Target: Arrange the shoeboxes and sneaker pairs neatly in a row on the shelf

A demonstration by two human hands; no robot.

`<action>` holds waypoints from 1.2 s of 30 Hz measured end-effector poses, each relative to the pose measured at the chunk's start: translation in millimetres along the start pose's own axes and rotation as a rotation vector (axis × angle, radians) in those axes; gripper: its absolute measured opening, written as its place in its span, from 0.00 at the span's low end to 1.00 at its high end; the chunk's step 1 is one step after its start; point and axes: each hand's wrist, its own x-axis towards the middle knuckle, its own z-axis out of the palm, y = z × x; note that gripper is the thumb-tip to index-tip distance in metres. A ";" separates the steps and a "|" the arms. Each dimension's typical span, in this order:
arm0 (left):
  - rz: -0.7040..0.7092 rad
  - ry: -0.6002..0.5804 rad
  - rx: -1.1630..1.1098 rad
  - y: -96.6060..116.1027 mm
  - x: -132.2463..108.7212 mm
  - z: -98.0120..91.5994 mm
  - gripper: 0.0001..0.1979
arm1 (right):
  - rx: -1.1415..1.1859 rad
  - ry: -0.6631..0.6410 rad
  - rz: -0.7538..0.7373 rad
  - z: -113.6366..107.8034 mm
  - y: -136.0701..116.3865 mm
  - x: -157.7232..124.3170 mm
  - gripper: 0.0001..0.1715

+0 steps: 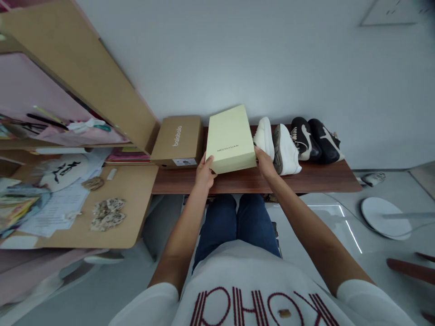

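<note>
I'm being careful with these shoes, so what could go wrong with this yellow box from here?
The right hand sits right by the white sneaker and could knock it. The yellow box is close to the cardboard box, so they might bump. Near the front edge of the bench, it could also tip off.

The label (184, 161) on the cardboard box (176, 139) is too small to read. The pale yellow box (231, 139) hides part of the bench (306, 177). The shirt's (217, 267) lettering (258, 308) runs off the bottom edge, and dark red bars (411, 270) at the right edge are cut off, their kind unclear.
</note>
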 end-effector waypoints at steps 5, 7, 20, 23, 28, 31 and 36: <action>0.076 0.063 0.085 4.1 -5.5 1.3 0.33 | 0.059 -0.080 0.008 7.5 -12.6 -7.5 0.49; 0.093 0.082 0.097 3.3 -4.2 0.8 0.33 | 0.059 -0.099 0.001 11.6 -14.4 -9.0 0.48; 0.219 0.137 0.095 -10.8 17.1 -16.6 0.27 | 0.160 -0.088 0.081 43.7 31.2 -5.4 0.42; 0.286 0.175 0.052 -19.3 22.9 -17.0 0.25 | 0.153 -0.094 0.091 48.9 33.9 -5.5 0.44; 0.404 0.234 0.097 -33.0 18.6 -18.9 0.25 | 0.078 -0.092 0.126 47.7 33.2 -8.6 0.50; 0.467 0.312 0.161 -40.5 3.0 -19.8 0.28 | 0.049 -0.069 0.169 31.7 26.5 -13.8 0.56; 0.692 0.318 0.390 -40.3 -31.5 5.9 0.33 | 0.127 -0.048 0.136 -19.8 3.7 -15.5 0.55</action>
